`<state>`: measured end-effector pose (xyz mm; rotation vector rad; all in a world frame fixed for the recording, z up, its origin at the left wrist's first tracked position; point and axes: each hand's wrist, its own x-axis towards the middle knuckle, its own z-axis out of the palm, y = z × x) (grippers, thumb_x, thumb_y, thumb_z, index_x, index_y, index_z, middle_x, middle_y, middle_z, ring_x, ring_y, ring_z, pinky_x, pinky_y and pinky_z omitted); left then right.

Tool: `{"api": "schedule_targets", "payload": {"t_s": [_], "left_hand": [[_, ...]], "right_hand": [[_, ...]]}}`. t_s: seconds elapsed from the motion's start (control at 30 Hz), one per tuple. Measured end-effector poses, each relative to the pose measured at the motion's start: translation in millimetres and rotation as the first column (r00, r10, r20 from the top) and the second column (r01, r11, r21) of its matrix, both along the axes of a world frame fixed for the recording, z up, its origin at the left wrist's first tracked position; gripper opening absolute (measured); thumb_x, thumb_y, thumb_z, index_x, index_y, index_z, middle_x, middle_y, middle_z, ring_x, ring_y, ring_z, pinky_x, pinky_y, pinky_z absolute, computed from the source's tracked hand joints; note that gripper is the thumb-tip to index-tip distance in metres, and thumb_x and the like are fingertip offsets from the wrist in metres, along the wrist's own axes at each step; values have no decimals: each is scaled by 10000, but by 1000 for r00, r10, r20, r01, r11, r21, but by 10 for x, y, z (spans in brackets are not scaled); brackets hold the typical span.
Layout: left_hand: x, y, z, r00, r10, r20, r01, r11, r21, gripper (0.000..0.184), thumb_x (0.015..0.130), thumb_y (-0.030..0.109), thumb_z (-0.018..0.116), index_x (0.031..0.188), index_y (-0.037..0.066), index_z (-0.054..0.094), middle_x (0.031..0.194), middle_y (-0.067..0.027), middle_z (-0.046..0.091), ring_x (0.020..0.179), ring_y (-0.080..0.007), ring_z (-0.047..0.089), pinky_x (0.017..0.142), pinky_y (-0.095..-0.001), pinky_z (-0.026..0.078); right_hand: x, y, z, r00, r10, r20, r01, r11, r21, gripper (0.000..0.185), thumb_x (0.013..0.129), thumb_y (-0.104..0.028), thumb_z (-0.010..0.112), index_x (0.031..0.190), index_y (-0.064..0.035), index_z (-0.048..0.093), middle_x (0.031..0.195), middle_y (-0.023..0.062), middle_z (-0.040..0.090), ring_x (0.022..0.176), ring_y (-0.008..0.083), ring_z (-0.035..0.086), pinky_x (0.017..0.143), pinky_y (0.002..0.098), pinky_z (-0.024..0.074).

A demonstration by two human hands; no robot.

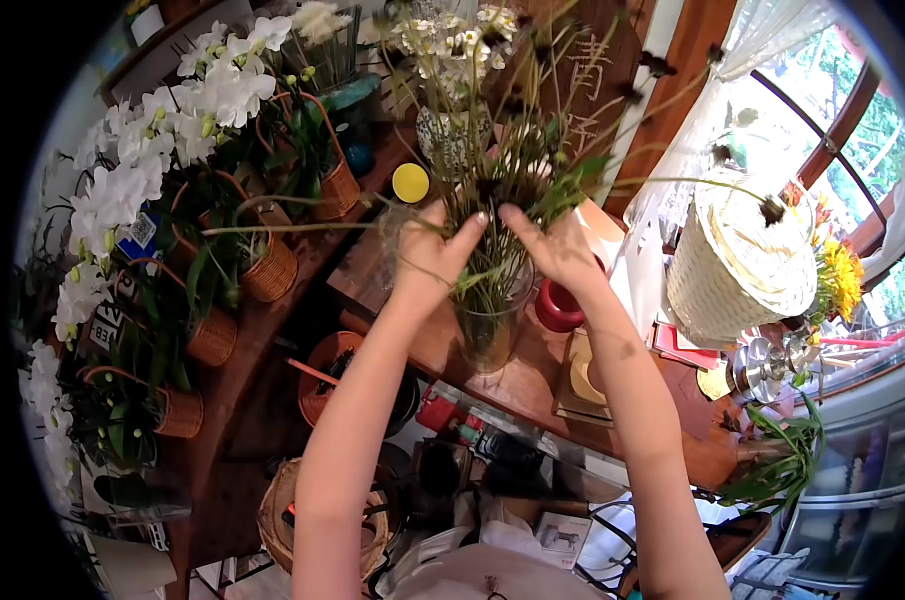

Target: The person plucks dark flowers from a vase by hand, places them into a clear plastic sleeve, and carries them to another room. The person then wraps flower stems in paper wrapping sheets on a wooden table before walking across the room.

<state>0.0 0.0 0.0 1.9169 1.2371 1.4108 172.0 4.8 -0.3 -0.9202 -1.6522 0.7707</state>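
A bunch of long flower stems (498,235) with small dark heads stands in a clear glass vase (491,335) on the wooden table. My left hand (431,255) is wrapped around the bunch from the left, its thumb in front of the stems. From the right, my right hand (561,250) holds the same bunch, thumb also in front. Both thumbs point inward, and the other fingers are partly hidden behind the stems. A few stems stick out sideways, one far to the left and one to the right.
White orchids (113,200) in wicker baskets (271,268) line the left shelf. A patterned pot (453,135) of white flowers stands behind the vase. Right of it are a dark red round object (559,306), a white woven basket (738,265) and yellow flowers (839,275).
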Motion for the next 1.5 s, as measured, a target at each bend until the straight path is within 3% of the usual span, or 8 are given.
{"api": "schedule_targets", "payload": {"t_s": [0.4, 0.5, 0.6, 0.67, 0.77, 0.9, 1.13, 1.5], "left_hand": [[-41, -49, 146, 992, -84, 97, 92, 992, -84, 341, 804, 265, 654, 1022, 4, 619, 872, -172, 665, 816, -274, 644, 742, -351, 475], [-61, -74, -245, 991, -76, 112, 88, 991, -104, 390, 782, 195, 674, 1110, 2, 587, 948, -161, 665, 880, -242, 639, 803, -330, 477], [-107, -124, -773, 981, -74, 182, 89, 993, -72, 553, 749, 121, 690, 1241, -3, 468, 1184, -164, 544, 1074, -219, 540, 916, -305, 426], [-75, -315, -701, 841, -163, 516, 308, 928, -209, 753, 703, 53, 716, 1346, 13, 325, 1293, -127, 433, 1190, -223, 440, 983, -333, 380], [-201, -506, -870, 977, -55, 204, 79, 991, -111, 786, 712, 25, 706, 1366, 48, 270, 1314, -117, 396, 1215, -223, 409, 995, -368, 363], [-187, -816, -929, 875, 24, 484, 105, 966, -237, 665, 752, 40, 680, 1317, 29, 330, 1246, -127, 447, 1137, -209, 470, 951, -340, 400], [-112, -1354, -1057, 734, 209, 646, 57, 929, -366, 139, 868, -21, 528, 1005, 1, 524, 945, -89, 606, 840, -154, 600, 784, -276, 489], [-67, -1560, -777, 709, 196, 678, 108, 919, -379, 146, 869, -22, 516, 1013, 0, 532, 921, -84, 608, 783, -151, 594, 748, -268, 491]], "right_hand": [[40, -50, 141, 971, -217, 96, 206, 971, 118, 407, 822, -257, 672, 1095, 25, 566, 995, 163, 647, 935, 258, 599, 818, 356, 451], [280, 208, -666, 820, -277, 501, 178, 955, 237, 554, 829, -298, 663, 1269, -34, 455, 1095, 151, 579, 725, 225, 575, 669, 317, 502], [153, -99, -791, 872, -142, 469, 215, 971, -107, 671, 819, -336, 671, 1342, -41, 372, 1357, 170, 380, 1225, 278, 397, 957, 353, 411], [117, -247, -779, 985, -112, 129, 127, 985, -120, 755, 746, -286, 753, 1323, -17, 346, 1274, 163, 446, 1175, 274, 434, 966, 372, 385], [154, -491, -808, 993, -93, -67, 73, 964, -256, 747, 721, -118, 772, 1310, -14, 324, 1220, 133, 495, 1101, 236, 486, 917, 346, 419], [130, -793, -777, 908, -248, -339, 152, 946, -285, 612, 739, -6, 694, 1268, -40, 388, 1092, 87, 529, 984, 147, 509, 821, 257, 436], [246, -1221, -583, 894, -339, -294, 383, 918, 104, 486, 715, 52, 671, 1167, 17, 496, 1016, 76, 519, 842, 118, 503, 753, 241, 422], [261, -1647, 316, 948, -214, -236, 299, 852, 431, 242, 714, 71, 666, 948, 23, 628, 678, 84, 583, 566, 182, 532, 511, 262, 411]]}}
